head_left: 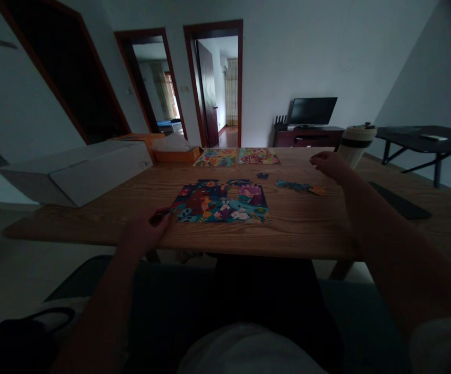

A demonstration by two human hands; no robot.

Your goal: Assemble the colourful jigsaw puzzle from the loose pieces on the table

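A partly assembled colourful jigsaw puzzle (221, 201) lies on the wooden table (295, 228) in front of me. My left hand (147, 228) rests at the table's near edge by the puzzle's lower left corner, fingers pinched on a small dark piece. My right hand (328, 163) reaches out over the table to the right, fingers curled, just beyond several loose puzzle pieces (299, 186); whether it holds anything is hidden. One small loose piece (263, 176) lies above the puzzle.
Two finished puzzle sheets (236, 156) lie at the table's far side. A white box (81, 169) and an orange tissue box (176, 153) stand at left. A tumbler (355, 143) stands by my right hand; a dark flat object (400, 202) lies further right.
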